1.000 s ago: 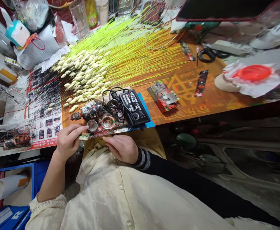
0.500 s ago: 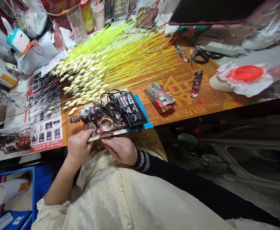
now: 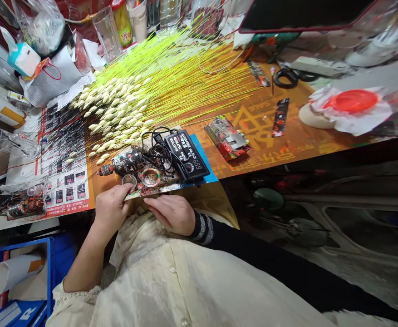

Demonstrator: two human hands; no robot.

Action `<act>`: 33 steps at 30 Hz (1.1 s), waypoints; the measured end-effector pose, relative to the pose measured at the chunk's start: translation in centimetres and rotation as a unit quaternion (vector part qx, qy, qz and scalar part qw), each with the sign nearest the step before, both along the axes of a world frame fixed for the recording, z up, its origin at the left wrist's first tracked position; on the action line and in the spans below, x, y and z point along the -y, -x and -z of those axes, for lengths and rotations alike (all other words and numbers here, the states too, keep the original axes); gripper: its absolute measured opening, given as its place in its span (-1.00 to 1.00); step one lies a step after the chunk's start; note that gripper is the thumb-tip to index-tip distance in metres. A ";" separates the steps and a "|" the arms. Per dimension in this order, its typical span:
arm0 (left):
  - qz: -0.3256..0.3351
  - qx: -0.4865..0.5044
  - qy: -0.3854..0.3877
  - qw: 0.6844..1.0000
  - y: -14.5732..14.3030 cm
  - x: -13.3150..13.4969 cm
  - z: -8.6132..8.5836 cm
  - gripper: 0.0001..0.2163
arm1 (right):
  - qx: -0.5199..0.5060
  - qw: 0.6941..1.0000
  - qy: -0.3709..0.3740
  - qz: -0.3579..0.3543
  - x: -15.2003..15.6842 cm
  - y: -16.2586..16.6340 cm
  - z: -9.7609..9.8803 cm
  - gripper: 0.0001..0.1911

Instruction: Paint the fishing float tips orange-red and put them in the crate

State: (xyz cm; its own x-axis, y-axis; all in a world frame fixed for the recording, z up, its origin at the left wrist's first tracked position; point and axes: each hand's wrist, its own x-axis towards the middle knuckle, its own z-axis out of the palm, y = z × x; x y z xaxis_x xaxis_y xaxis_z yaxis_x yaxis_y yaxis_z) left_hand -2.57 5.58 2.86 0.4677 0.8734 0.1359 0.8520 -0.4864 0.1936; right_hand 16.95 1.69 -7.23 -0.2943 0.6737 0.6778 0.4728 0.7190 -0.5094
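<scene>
Left hand (image 3: 111, 212) curled, fingertips right at the near edge of a paint-crusted board (image 3: 159, 187), lower middle of the frame, pinch or no pinch too small to tell. Right hand (image 3: 169, 215) loosely bent at that same edge, grip unclear too. Board looking thin, stiff, fairly light, crust probably flaky, so best held by that near edge. Spattered round metal dish (image 3: 150, 177) sitting on top.

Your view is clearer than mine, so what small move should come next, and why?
Probably ease the left hand slightly back, since its fingers sit right beside the small round tin at the edge of the paint-spattered board and could knock it. The right hand already rests at that edge.
</scene>
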 end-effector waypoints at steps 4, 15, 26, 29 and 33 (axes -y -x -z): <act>-0.005 -0.022 0.012 1.000 -0.1 0.0 -0.1 -0.78 | -0.007 1.000 -0.017 0.003 -0.2 0.0 -0.8 -0.63; -0.025 -0.091 0.057 0.994 -0.7 0.0 -1.1 -0.75 | -0.004 1.000 -0.021 0.001 -0.2 -0.1 -1.8 -0.70; -0.037 -0.080 0.078 0.993 -0.7 -0.2 -1.6 -0.78 | -0.002 1.000 -0.008 -0.005 -0.1 -0.3 -1.8 -0.68; -0.038 -0.079 0.064 0.994 -0.6 -0.3 -1.8 -0.75 | -0.004 1.000 -0.008 -0.006 -0.1 -0.3 -1.6 -0.67; -0.037 -0.107 0.056 0.992 -0.5 -0.3 -2.1 -0.70 | -0.002 1.000 -0.005 -0.001 0.0 -0.2 -1.5 -0.69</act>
